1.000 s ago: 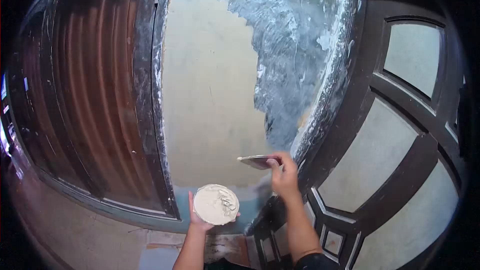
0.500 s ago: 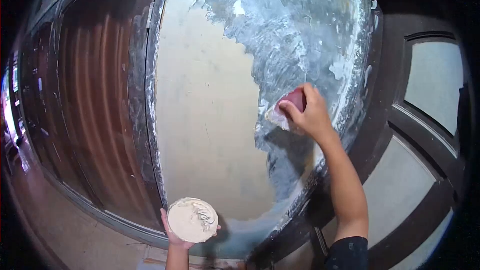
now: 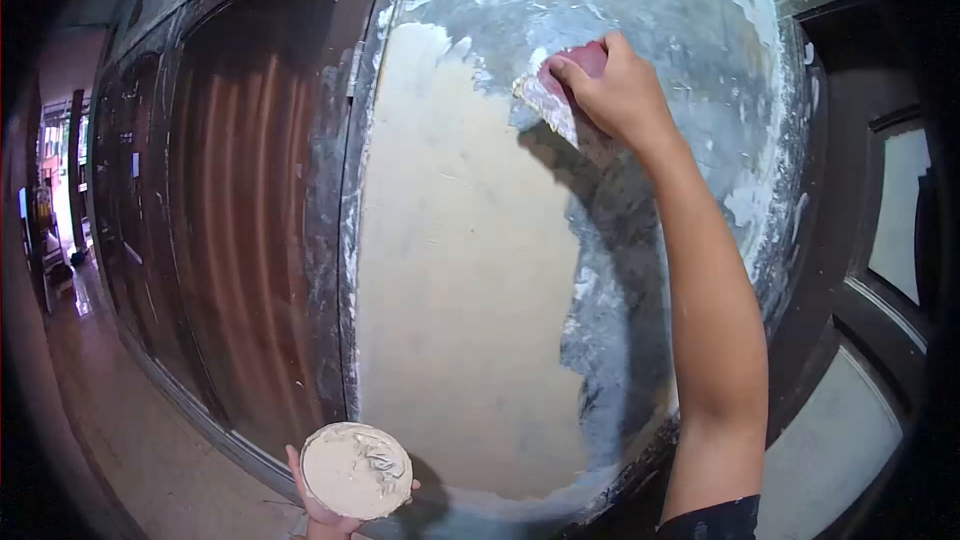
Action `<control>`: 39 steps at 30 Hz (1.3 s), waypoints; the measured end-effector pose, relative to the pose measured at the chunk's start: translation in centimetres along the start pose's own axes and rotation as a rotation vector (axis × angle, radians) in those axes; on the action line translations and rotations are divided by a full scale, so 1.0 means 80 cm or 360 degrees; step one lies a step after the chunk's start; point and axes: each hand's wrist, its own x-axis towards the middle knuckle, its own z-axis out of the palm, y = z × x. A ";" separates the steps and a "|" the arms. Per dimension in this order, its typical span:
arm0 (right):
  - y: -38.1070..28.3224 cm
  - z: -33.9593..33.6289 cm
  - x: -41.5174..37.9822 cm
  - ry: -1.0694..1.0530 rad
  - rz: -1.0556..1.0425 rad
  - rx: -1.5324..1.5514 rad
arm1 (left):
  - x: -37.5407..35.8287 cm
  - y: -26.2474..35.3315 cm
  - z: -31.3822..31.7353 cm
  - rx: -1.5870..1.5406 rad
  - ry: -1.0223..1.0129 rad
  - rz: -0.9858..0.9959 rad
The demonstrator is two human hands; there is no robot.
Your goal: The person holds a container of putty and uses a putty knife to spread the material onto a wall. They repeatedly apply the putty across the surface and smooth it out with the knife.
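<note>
My right hand (image 3: pixel 618 90) pinches a reddish flexible scraper (image 3: pixel 582 62), its lower edge coated in pale putty. The scraper's edge is at the upper border of the cream putty layer (image 3: pixel 460 270) spread over the grey wall panel (image 3: pixel 670 0); a shadow falls just below it. Low in the view, my left hand (image 3: pixel 322 514) supports a round container of cream putty (image 3: pixel 356 470) from beneath, fingers around its sides. The putty in it has a ridged, scooped patch on the right.
Left of the panel stands a dark wooden door (image 3: pixel 240 200) with a brownish, curtain-like pane. To the right is another dark frame (image 3: pixel 850 200) with pale panels. A floor (image 3: pixel 150 380) runs along the lower left toward a bright opening.
My right hand has moved the scraper upward along the panel. The view has shifted, so the doors appear farther right. My left hand still holds the container, now lower and further left in view.
</note>
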 end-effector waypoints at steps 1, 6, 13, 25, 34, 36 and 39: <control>-0.007 0.007 0.009 0.0005 -0.0006 0.0013 | 0.001 0.009 0.001 0.0007 0.0042 0.0032; -0.044 0.033 0.049 0.0032 -0.0008 0.0018 | -0.030 0.081 -0.063 0.0211 0.0164 0.0210; -0.097 0.084 0.119 -0.0025 0.0092 -0.0048 | 0.002 0.178 -0.048 0.0548 0.0357 0.0463; -0.123 0.115 0.201 0.0145 -0.0043 -0.0340 | 0.076 0.229 0.049 0.0739 0.0743 0.0753; -0.103 0.118 0.222 0.0390 -0.0253 -0.0460 | 0.099 0.265 0.025 0.0725 0.0772 0.0699; -0.102 0.107 0.228 0.0290 -0.0183 -0.0298 | 0.098 0.268 0.026 0.0706 0.0758 0.0701; -0.116 0.114 0.206 0.0114 -0.0352 -0.0168 | 0.095 0.286 0.007 0.0691 0.0654 0.0562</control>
